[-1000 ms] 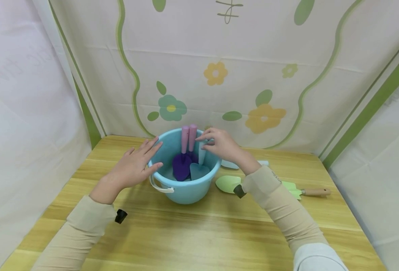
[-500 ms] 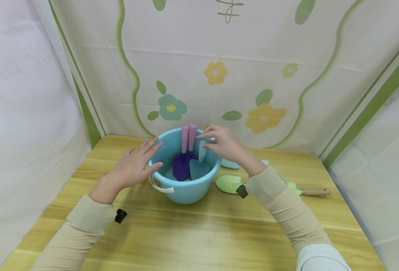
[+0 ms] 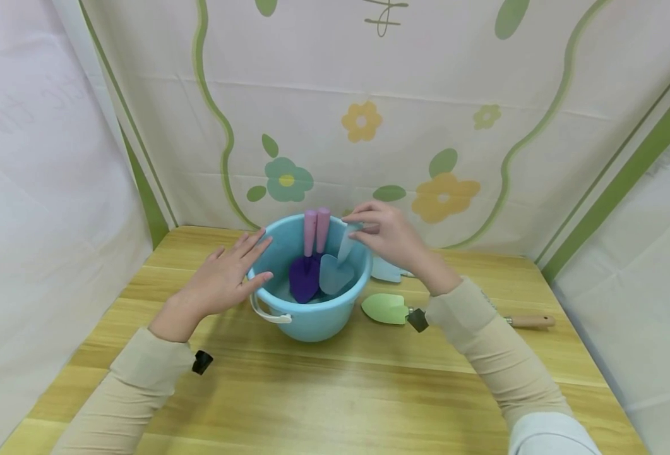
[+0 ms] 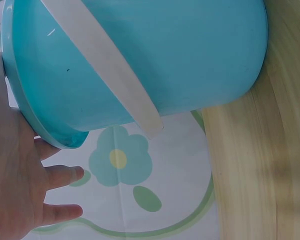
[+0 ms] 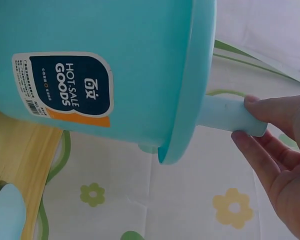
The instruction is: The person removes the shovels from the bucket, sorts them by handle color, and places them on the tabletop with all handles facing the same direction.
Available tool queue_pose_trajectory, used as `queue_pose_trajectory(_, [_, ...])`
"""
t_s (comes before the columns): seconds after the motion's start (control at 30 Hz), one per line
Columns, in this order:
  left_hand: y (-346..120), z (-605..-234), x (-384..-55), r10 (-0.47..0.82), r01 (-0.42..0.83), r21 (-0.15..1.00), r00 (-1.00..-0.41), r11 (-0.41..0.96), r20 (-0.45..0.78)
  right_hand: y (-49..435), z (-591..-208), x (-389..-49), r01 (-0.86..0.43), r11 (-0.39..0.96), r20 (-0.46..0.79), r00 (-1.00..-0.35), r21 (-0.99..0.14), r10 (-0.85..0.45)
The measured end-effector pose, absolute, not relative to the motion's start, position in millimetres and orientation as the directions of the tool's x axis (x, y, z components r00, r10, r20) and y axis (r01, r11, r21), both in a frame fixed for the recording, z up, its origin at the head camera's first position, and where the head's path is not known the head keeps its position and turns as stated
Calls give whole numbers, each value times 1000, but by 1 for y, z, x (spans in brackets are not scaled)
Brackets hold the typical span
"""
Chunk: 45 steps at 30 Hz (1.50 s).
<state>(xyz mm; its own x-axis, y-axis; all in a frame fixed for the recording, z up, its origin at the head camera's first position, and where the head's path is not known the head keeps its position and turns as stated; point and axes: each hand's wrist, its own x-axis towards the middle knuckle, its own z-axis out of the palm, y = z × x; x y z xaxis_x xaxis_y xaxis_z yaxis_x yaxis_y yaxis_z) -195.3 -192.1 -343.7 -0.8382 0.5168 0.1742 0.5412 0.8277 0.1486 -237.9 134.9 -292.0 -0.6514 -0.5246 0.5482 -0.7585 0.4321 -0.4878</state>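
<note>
Reading the clock off the head view, 12 being the far side of the bucket (image 3: 312,325): the left hand (image 3: 227,276) is at about 9 o'clock, fingers spread wide and resting against the rim. The right hand (image 3: 388,235) is up around 2, thumb and fingers pinching the top of the blue shovel (image 3: 336,275)'s handle. That shovel is tilted, blade down inside the bucket toward 3–4, handle poking out over the rim at 2. Two purple shovels (image 3: 304,281) lean at 12, pink grips up, the rear one mostly hidden. The bucket's white handle (image 3: 271,316) hangs at 7–8.

Outside on the wooden table (image 3: 312,404), there's a pale blue blade (image 3: 386,270) near 3, a green shovel (image 3: 384,309) around 4, and a wooden handle (image 3: 530,321) further out, with the right sleeve (image 3: 499,347) covering stuff between.
</note>
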Motion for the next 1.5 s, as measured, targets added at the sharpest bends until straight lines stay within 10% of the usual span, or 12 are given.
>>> queue_pose_trajectory(0.6, [-193,-342,-194,515,537,148,-842,831,163,153,-275,-233,-823,349,690,-566,-447,-451])
queue_pose_trajectory(1.5, [-191,-342,-194,524,547,147,-835,824,170,174,-238,-205,-730,305,736,-667,-612,-119])
